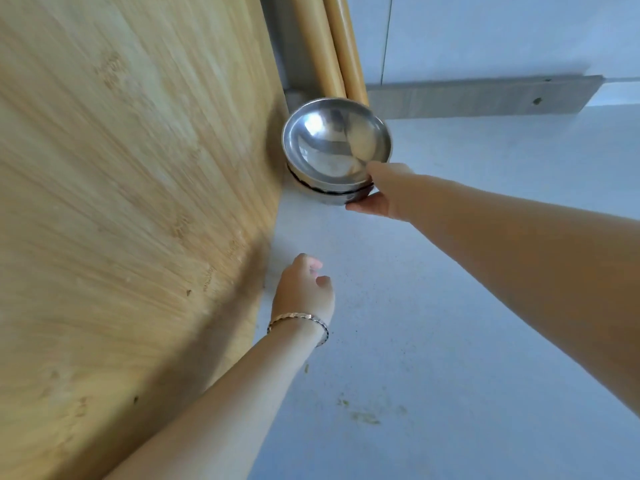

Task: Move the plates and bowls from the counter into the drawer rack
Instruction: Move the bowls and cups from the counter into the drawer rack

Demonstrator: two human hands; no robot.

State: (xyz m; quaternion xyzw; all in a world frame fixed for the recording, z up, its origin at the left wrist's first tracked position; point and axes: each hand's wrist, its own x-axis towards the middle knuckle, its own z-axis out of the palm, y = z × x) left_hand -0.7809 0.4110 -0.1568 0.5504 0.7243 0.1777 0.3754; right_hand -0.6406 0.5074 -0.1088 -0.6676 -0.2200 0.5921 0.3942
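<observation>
A stack of shiny steel bowls (334, 147) sits on the grey counter (433, 323) in the far corner, right beside a big upright wooden board. My right hand (379, 192) grips the stack's near right side, thumb on the top bowl's rim and fingers under the lower bowl. My left hand (304, 289), with a bracelet on the wrist, hovers over the counter nearer to me, fingers loosely curled and holding nothing. No drawer rack is in view.
The large wooden cutting board (131, 202) leans along the whole left side. Two wooden rolling pins (332, 43) stand in the corner behind the bowls. A pale wall with a grey ledge (485, 97) closes the back. Small stains mark the counter near me.
</observation>
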